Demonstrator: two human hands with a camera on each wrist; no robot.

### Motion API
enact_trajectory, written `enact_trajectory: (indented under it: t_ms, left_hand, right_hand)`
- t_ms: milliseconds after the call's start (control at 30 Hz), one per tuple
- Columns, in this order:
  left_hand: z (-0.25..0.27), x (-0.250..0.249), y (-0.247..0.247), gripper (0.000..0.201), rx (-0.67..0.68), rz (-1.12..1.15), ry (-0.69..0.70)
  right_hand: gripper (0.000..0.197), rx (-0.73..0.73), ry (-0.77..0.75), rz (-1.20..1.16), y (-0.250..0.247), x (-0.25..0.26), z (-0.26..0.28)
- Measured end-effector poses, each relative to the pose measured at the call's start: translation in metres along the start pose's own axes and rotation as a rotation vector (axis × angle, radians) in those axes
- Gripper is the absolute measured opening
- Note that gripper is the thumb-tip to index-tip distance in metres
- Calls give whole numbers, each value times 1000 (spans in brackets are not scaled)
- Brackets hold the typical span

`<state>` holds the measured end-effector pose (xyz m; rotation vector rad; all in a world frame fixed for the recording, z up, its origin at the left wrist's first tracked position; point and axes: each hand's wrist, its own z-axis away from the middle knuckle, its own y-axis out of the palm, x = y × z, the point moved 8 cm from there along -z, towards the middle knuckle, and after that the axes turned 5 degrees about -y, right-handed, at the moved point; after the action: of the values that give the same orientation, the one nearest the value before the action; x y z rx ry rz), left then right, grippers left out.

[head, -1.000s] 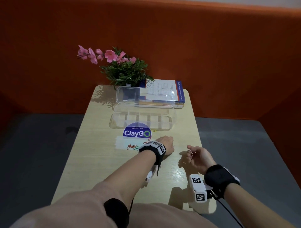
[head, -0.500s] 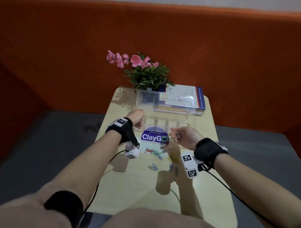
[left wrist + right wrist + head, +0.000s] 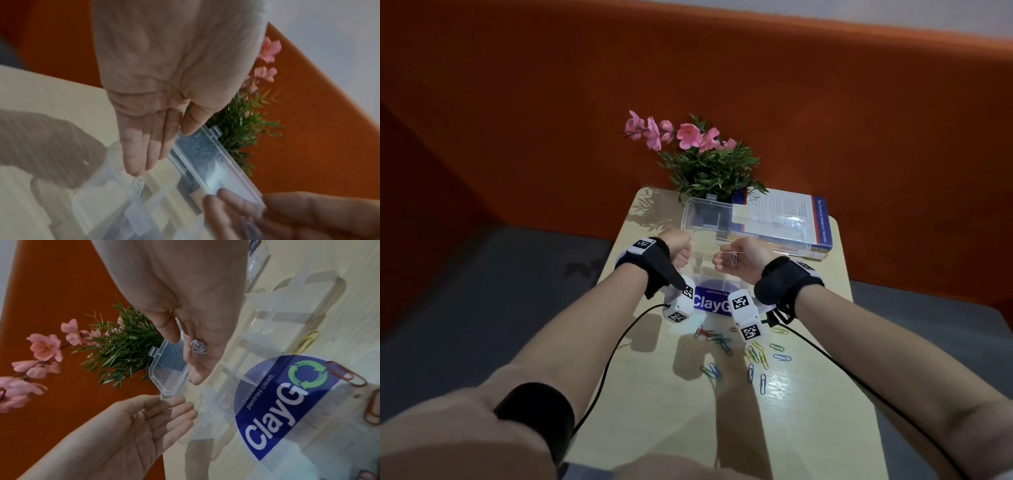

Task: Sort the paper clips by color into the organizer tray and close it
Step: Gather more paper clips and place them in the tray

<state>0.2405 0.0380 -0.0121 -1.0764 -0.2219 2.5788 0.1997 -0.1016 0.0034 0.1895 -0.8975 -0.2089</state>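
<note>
The clear organizer tray stands open on the table, its lid raised at the back. My left hand hovers over the tray's left end with fingers straight and pointing down. A white paper clip lies just under those fingertips in a compartment. My right hand is palm up over the tray's right part, cupped around white paper clips that rest on its fingers, the thumb above them. Several loose coloured paper clips lie on the table nearer to me.
A potted plant with pink flowers and a book stand behind the tray lid. A blue ClayGO sticker lies in front of the tray. Red clips and a yellow one lie beside it. Wrist cables trail over the table.
Both hands have moved away from the clip pile and forward to the tray. The right hand brought the white clips along; the left now hangs over the left compartments.
</note>
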Motion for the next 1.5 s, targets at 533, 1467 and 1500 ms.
enact_trajectory:
  t_ms: [533, 1467, 1500]
  left_hand:
    - [52, 78, -15, 13, -163, -165, 262]
    - [51, 100, 61, 15, -160, -790, 508]
    - [50, 99, 58, 15, -171, -765, 503]
  right_hand:
    - [19, 181, -117, 273, 12, -12, 23]
    - [26, -73, -421, 1567, -52, -95, 43]
    - [25, -78, -429, 1535, -54, -93, 43]
